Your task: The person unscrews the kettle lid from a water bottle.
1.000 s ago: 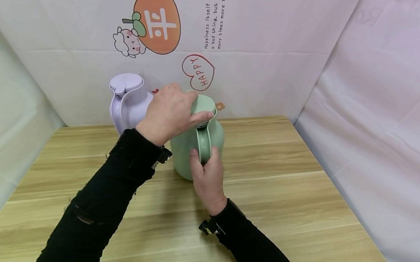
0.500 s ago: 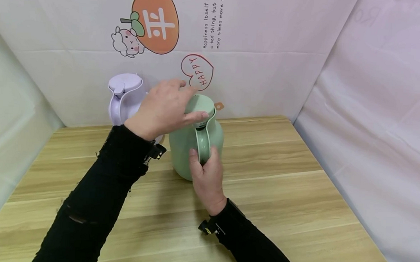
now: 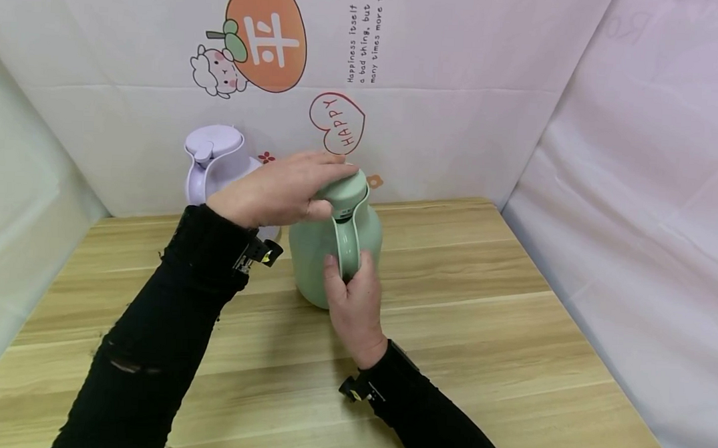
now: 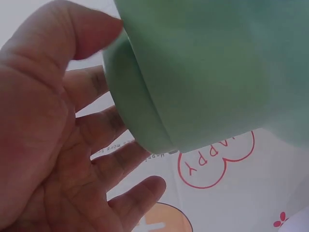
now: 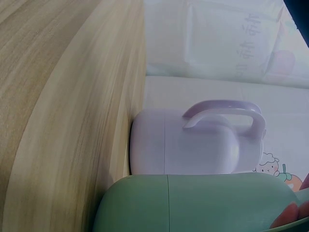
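Note:
A green thermos jug (image 3: 312, 262) stands upright on the table, its handle (image 3: 349, 240) towards me. My right hand (image 3: 357, 311) grips that handle, thumb on the left side. At the top, my left hand (image 3: 279, 188) holds the round green lid (image 3: 345, 193) from the left. In the left wrist view, the thumb (image 4: 99, 34) touches the near edge of the lid (image 4: 137, 104), and the spread fingers reach behind it. Only some fingertips (image 5: 287, 216) of a hand appear by the jug's top in the right wrist view.
A lilac thermos jug (image 3: 231, 172) stands at the back left, partly hidden by my left hand and forearm. The wooden table (image 3: 463, 309) meets a white printed cloth (image 3: 448, 107) behind; more white cloth hangs at both sides.
My left hand loosened from the lid, shifted left, then came back round the lid with its thumb further left. The right hand and the green thermos jug have stayed still.

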Demonstrator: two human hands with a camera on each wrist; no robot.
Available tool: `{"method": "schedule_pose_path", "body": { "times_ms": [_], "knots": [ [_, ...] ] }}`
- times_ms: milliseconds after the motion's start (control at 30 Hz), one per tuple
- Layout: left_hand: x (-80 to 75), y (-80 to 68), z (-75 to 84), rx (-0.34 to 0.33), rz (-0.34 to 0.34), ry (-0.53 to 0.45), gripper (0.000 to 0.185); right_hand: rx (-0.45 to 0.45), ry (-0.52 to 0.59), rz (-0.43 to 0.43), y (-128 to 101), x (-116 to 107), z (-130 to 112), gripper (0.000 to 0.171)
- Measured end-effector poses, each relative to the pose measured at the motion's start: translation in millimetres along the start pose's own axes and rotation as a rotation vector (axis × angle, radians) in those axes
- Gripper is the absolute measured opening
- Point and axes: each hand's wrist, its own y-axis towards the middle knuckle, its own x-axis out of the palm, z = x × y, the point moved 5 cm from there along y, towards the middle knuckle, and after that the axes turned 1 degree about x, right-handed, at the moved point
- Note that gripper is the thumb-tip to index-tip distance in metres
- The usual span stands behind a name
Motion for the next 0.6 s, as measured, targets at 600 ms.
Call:
{"method": "schedule_pose_path", "body": {
  "times_ms": [600],
  "knots": [
    [-5.2,4.4,2.7,-0.016,0.057,0.03,0.049,-0.004,0.018,-0.016,0.0,-0.1,-0.9,0.025]
  ]
}}
